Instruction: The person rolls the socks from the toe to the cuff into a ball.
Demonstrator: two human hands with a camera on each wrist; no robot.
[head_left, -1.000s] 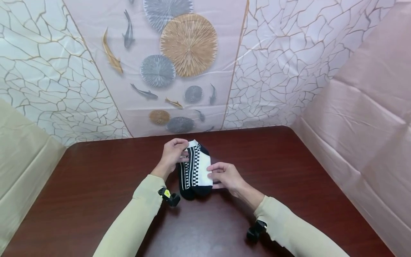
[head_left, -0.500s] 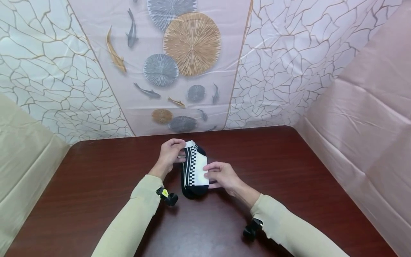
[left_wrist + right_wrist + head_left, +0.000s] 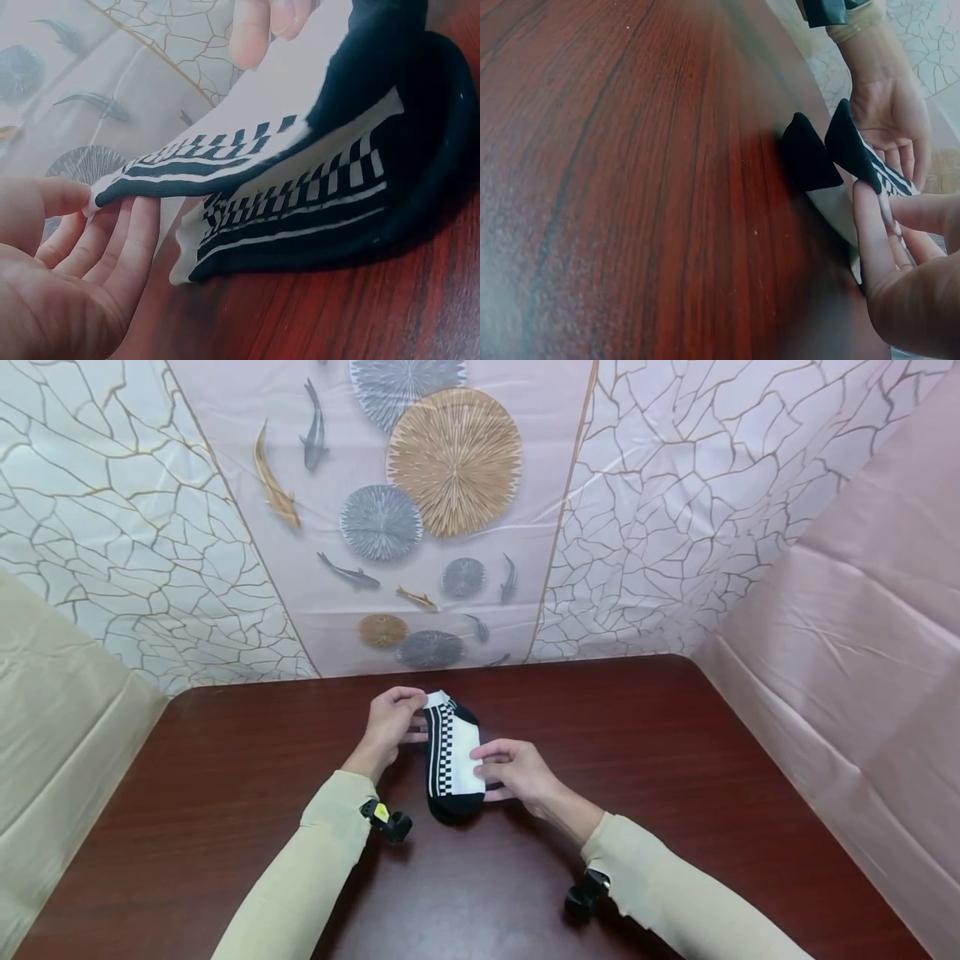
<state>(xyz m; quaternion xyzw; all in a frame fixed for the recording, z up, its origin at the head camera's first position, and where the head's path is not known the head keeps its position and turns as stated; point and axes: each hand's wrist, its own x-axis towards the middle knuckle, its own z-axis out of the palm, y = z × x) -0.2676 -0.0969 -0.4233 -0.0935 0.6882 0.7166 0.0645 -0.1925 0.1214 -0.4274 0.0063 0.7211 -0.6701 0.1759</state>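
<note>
A low-cut sock, white with a black toe and heel and black-and-white stripes and checks, is held between both hands near the table's middle. My left hand pinches its white cuff between thumb and fingers. With thumb and fingertips, my right hand pinches its white side edge above the black toe. Beneath it, a matching second sock lies on the table. The left wrist view shows a gap between the two. From the head view, the upper sock hides most of the lower one.
The dark red-brown table extends around both hands. A patterned cloth backdrop rises behind its far edge, and plain cloth hangs at the right. Small black cameras sit on both wrists.
The upper sock has shifted left with both hands, from beside the other sock to over it, and now covers its striped side in the head view. Both grips stay the same.
</note>
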